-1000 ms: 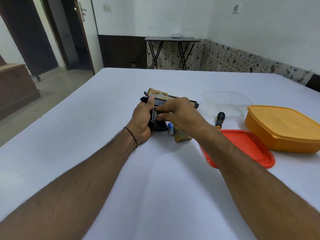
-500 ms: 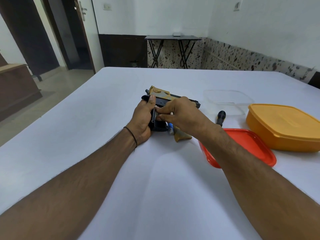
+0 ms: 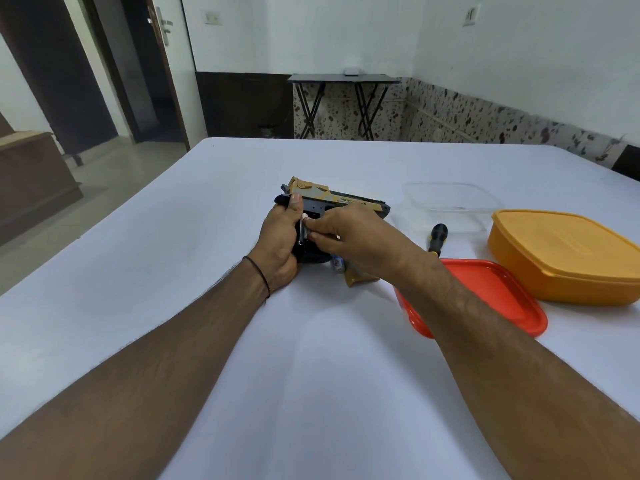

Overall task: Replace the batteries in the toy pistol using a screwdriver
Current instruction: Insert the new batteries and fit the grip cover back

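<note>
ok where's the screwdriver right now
In the head view, the black-handled screwdriver lies on the white table just right of the right hand, between the clear plastic container behind it and the red lid in front.

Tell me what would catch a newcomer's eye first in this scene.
At the centre of the white table, the left hand grips a gold and black toy pistol while the right hand pinches a slim silvery battery close against it. To the right, a bright orange container and a red lid stand out, with a black-handled screwdriver lying beside them.
</note>
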